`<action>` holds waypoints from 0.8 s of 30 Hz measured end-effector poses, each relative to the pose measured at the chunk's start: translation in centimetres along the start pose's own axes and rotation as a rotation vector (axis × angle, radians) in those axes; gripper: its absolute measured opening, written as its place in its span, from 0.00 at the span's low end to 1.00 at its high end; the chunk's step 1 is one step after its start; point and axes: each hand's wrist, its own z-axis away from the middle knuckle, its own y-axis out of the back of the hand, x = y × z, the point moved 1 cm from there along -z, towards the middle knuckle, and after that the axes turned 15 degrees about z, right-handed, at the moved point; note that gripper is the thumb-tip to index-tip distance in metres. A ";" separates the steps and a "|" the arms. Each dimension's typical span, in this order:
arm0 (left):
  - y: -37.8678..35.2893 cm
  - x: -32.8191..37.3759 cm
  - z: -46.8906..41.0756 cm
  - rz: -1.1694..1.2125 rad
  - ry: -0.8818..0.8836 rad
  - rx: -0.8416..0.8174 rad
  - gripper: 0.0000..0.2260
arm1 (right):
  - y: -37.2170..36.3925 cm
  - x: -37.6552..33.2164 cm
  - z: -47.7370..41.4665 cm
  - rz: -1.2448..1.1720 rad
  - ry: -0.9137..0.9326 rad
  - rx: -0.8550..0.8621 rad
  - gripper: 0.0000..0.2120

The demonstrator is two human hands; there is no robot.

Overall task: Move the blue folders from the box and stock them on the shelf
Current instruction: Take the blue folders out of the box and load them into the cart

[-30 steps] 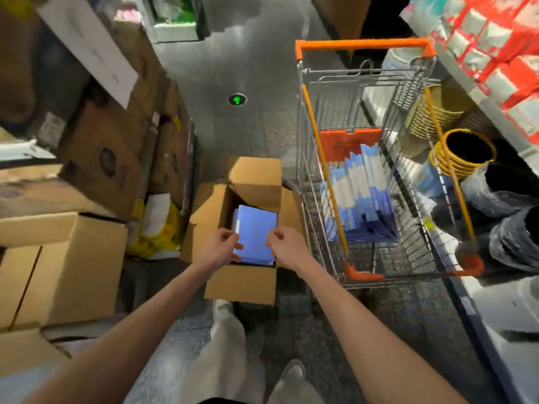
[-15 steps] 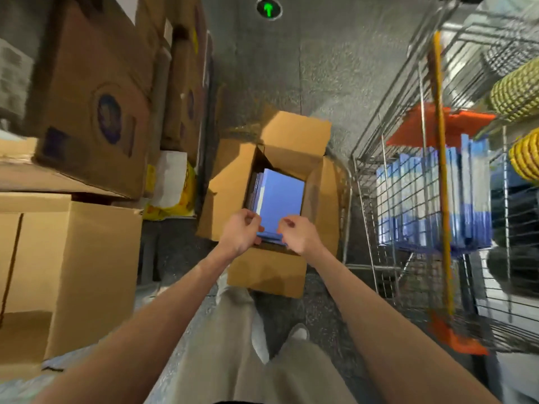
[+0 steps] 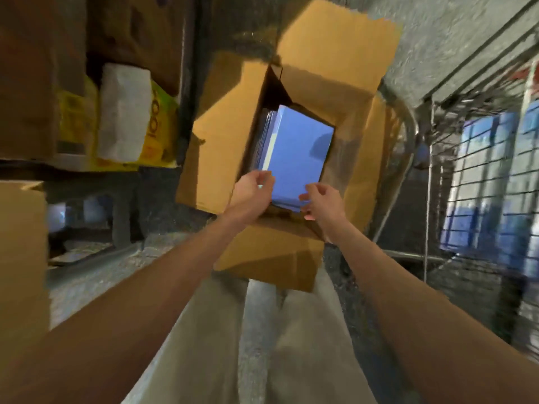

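As two bare forearms reach forward, the left hand (image 3: pixel 253 189) pinches the near left corner of the blue folders (image 3: pixel 297 158) and the right hand (image 3: pixel 319 199) curls its fingers round the near right corner. One stack, its count unclear, lies inside one open cardboard box (image 3: pixel 227 135). Right of it, one wire trolley (image 3: pixel 437 141) holds more. Print on one yellow pack (image 3: pixel 162 123) at left is too blurred to read

Dim, shadowed wide-angle view, motion-blurred throughout, edges stretched and smeared.
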 end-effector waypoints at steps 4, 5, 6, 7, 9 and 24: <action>-3.3 -3.6 -6.1 -0.066 -0.002 0.030 0.18 | -2.3 3.1 -7.6 0.004 -0.031 0.001 0.10; -3.9 -4.7 -7.7 -0.087 0.006 0.030 0.18 | -2.7 3.6 -9.1 0.005 -0.047 -0.005 0.11; -4.5 -6.0 -9.3 -0.097 0.011 0.032 0.19 | -3.3 4.2 -10.7 -0.002 -0.060 -0.004 0.13; -5.5 -7.4 -11.3 -0.113 0.013 0.033 0.19 | -4.0 5.1 -12.8 -0.004 -0.075 -0.002 0.14; -6.8 -9.1 -13.8 -0.142 0.023 0.028 0.20 | -5.0 6.1 -15.8 0.002 -0.084 -0.002 0.17; -9.1 -14.5 -22.2 -0.213 -0.114 0.241 0.24 | -9.7 8.9 -26.1 0.045 -0.044 -0.038 0.15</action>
